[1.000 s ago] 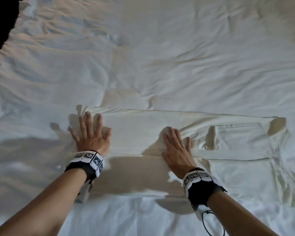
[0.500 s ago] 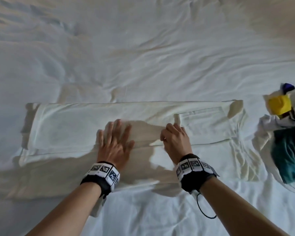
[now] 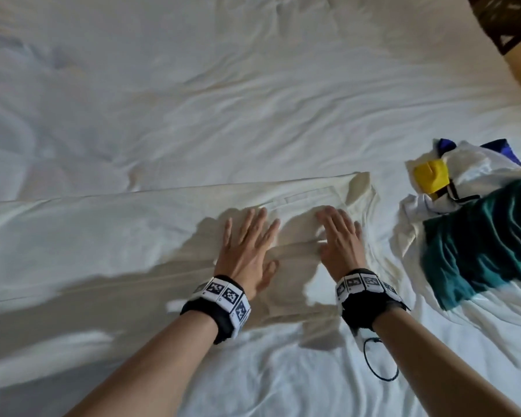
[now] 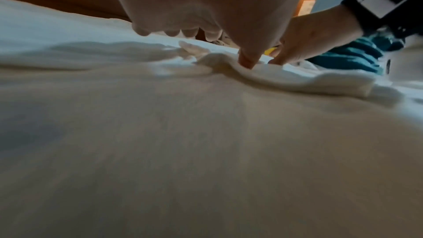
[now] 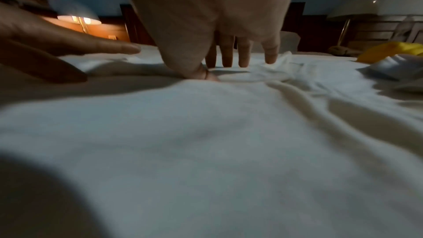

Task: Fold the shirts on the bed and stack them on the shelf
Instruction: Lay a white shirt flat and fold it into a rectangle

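A cream shirt (image 3: 139,224) lies folded into a long strip across the white bed (image 3: 253,100), its collar end at the right. My left hand (image 3: 247,239) presses flat on it with straight, spread fingers. My right hand (image 3: 337,236) lies flat beside it, closer to the collar end, fingers straight on the cloth. In the left wrist view the left hand (image 4: 217,30) presses into a ridge of the cream shirt (image 4: 286,79). The right wrist view has the right hand's fingers (image 5: 242,55) stretched out on the shirt (image 5: 228,115).
A heap of unfolded clothes lies on the bed at the right: a teal garment (image 3: 478,245), and a white one with yellow and blue parts (image 3: 433,176). A dark wooden headboard (image 3: 506,22) shows at the top right corner. Lit lamps (image 5: 79,20) stand beyond the bed.
Both hands have slid to the right along the folded shirt, from its left and middle toward the collar end. The right hand's fingers, curled half a second ago, now lie flat.
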Action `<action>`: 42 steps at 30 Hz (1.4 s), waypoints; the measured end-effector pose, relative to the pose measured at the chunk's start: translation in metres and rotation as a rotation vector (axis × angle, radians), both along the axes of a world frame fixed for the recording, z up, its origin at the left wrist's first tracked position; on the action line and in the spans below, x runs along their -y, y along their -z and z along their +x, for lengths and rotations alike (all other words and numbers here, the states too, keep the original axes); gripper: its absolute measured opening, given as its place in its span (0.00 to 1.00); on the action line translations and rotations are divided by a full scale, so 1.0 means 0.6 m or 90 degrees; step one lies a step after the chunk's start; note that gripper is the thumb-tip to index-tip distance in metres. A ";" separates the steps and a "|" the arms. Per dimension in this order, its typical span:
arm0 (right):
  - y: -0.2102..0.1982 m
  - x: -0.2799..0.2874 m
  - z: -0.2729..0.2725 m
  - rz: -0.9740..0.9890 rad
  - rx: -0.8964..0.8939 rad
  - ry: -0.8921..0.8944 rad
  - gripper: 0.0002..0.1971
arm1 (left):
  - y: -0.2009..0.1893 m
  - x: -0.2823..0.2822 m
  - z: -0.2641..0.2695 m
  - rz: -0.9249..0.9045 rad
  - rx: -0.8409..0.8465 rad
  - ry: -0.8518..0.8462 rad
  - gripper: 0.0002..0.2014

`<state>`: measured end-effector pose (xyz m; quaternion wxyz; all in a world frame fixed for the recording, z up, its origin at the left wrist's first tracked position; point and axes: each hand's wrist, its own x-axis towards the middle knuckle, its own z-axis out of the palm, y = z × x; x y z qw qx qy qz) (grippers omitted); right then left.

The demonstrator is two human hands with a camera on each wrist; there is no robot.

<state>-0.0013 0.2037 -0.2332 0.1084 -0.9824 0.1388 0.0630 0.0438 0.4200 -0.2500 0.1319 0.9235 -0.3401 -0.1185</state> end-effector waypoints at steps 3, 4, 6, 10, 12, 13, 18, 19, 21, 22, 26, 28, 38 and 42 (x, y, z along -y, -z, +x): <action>0.009 0.041 -0.001 0.029 0.018 -0.034 0.39 | 0.007 0.018 0.013 0.063 -0.002 -0.033 0.35; 0.008 0.050 -0.001 0.047 0.026 -0.051 0.40 | 0.009 0.020 0.016 0.072 0.006 -0.047 0.34; 0.006 0.065 -0.002 0.063 0.057 -0.077 0.39 | 0.009 0.022 0.018 0.081 0.026 -0.050 0.31; 0.012 0.086 -0.014 0.063 0.119 -0.067 0.35 | 0.009 0.009 0.019 0.074 0.020 -0.031 0.30; 0.014 0.084 -0.024 0.039 0.105 -0.094 0.35 | 0.012 0.004 0.017 0.085 0.005 -0.022 0.31; 0.008 0.080 -0.026 0.029 0.073 -0.091 0.35 | 0.011 0.005 0.017 0.084 0.002 -0.018 0.32; -0.026 0.010 0.009 0.081 0.018 -0.121 0.44 | 0.020 0.023 0.028 0.059 -0.043 -0.060 0.42; -0.021 -0.007 0.023 0.126 0.009 -0.163 0.41 | 0.025 0.027 0.026 0.054 -0.063 -0.093 0.40; 0.000 -0.018 0.051 0.155 -0.042 -0.206 0.35 | 0.033 0.036 0.020 0.058 -0.075 -0.146 0.37; 0.016 -0.004 0.064 0.138 -0.071 -0.186 0.34 | 0.036 0.039 0.018 0.071 -0.067 -0.151 0.37; 0.041 0.123 0.102 0.084 -0.152 0.128 0.33 | 0.042 0.039 0.019 0.081 -0.059 -0.149 0.38; 0.028 0.149 0.103 0.071 -0.144 0.218 0.35 | 0.045 0.041 0.017 0.090 -0.054 -0.151 0.38; 0.051 0.013 -0.053 0.067 -0.095 -0.043 0.34 | 0.060 0.037 0.006 0.113 0.017 -0.133 0.35; 0.022 0.066 -0.036 0.036 -0.125 0.162 0.35 | 0.069 0.037 0.008 0.110 0.021 -0.145 0.34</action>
